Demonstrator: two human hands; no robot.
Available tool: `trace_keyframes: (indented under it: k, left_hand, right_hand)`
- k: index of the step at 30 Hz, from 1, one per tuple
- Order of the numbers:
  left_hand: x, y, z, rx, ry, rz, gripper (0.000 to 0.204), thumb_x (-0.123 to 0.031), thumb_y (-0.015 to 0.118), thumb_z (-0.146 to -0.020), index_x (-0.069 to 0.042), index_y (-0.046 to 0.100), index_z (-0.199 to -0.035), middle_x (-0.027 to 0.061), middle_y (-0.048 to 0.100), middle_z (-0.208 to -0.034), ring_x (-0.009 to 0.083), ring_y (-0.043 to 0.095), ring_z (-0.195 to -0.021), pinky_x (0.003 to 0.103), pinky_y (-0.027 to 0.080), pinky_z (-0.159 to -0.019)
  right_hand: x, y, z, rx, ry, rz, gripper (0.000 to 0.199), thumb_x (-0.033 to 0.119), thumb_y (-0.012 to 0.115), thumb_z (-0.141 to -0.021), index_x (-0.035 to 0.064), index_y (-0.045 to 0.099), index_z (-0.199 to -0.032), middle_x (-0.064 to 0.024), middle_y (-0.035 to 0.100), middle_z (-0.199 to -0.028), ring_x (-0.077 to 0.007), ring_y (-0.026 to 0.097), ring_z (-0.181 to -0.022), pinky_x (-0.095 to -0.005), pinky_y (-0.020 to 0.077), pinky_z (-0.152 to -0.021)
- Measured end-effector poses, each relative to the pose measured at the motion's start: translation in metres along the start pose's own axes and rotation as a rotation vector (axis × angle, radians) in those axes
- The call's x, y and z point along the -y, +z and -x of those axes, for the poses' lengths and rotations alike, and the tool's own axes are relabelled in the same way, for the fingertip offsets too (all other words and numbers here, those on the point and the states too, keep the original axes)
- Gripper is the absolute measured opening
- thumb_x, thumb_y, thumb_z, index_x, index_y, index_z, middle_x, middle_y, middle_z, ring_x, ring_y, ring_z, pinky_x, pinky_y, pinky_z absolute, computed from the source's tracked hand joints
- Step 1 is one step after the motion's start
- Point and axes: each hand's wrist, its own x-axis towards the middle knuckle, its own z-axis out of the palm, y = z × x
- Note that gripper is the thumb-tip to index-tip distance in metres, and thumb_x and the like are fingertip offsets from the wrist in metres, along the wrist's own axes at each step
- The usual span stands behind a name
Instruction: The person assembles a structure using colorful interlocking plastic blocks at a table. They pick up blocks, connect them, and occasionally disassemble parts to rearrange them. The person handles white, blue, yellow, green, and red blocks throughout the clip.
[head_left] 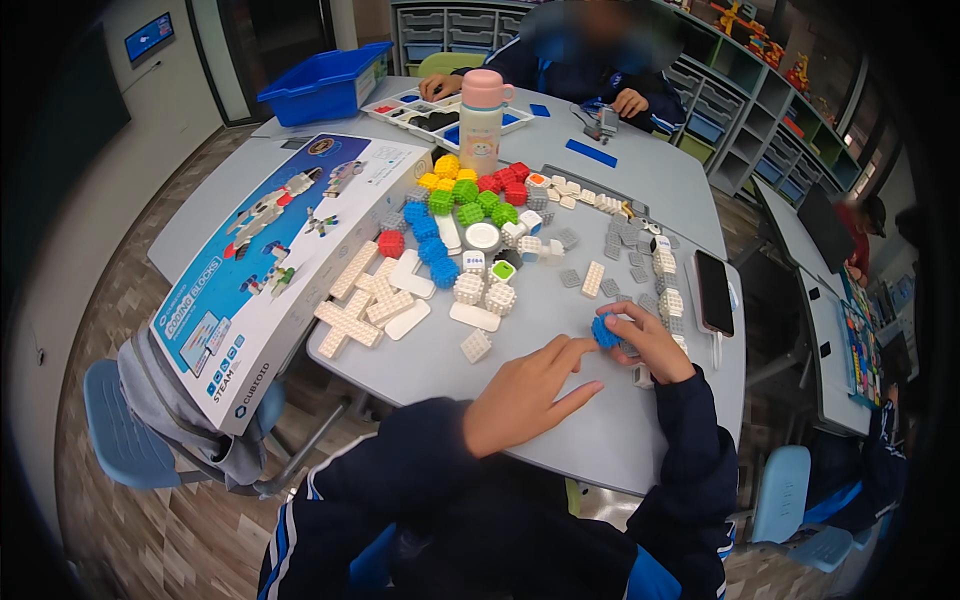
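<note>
The right hand grasps one blue block; the left hand spreads loosely beside it. The tabletop carries one bottle.

Upright pink-lidded bottle; blue bin to its left; phone lying flat

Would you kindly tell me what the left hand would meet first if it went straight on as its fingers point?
Most likely the blue, studded, plastic-looking cube held in the right hand. The left hand has its fingers very near it, though this view leaves contact unclear.
</note>
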Motion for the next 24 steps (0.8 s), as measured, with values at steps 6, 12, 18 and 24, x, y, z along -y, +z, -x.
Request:
trace_keyframes:
  k: [6,12,18,24]
  left_hand:
    - [0.024,-0.038,0.045,-0.284,-0.172,-0.253,0.047,-0.018,0.073,-0.085,-0.003,0.052,-0.124,0.0124,0.058,-0.099,0.0294,0.063,-0.086,0.038,0.052,-0.067]
    - [0.066,-0.057,0.041,-0.445,-0.207,-0.527,0.068,-0.021,0.079,-0.08,0.0,0.045,-0.133,0.0152,0.054,-0.113,0.0303,0.062,-0.09,0.038,0.053,-0.072]
    - [0.08,-0.051,0.042,-0.399,-0.211,-0.432,0.073,-0.025,0.08,-0.079,0.002,0.043,-0.135,0.0188,0.05,-0.121,0.0366,0.057,-0.109,0.042,0.05,-0.086]
    - [0.073,-0.06,0.055,-0.332,-0.122,-0.448,0.073,-0.023,0.081,-0.077,0.002,0.044,-0.135,0.0199,0.049,-0.123,0.0375,0.05,-0.116,0.042,0.044,-0.097]
  right_hand:
    - [-0.001,0.03,-0.006,0.058,-0.323,0.297,0.042,0.025,0.076,-0.085,0.0059,0.056,-0.117,-0.0034,0.066,-0.098,-0.012,0.06,-0.088,-0.0266,0.0492,-0.077]
    - [0.034,0.095,-0.038,-0.001,-0.541,0.529,0.039,0.022,0.078,-0.08,0.0046,0.061,-0.111,-0.0085,0.067,-0.101,-0.0141,0.062,-0.088,-0.0284,0.0497,-0.078]
    - [0.074,0.15,-0.131,-0.164,-0.739,0.566,0.04,0.025,0.076,-0.076,0.0039,0.066,-0.108,-0.0172,0.063,-0.094,-0.0301,0.064,-0.08,-0.0387,0.0515,-0.074]
    - [0.067,0.192,-0.199,-0.302,-0.795,0.756,0.04,0.023,0.074,-0.078,0.0053,0.067,-0.113,-0.0202,0.06,-0.107,-0.0372,0.064,-0.094,-0.0435,0.0525,-0.083]
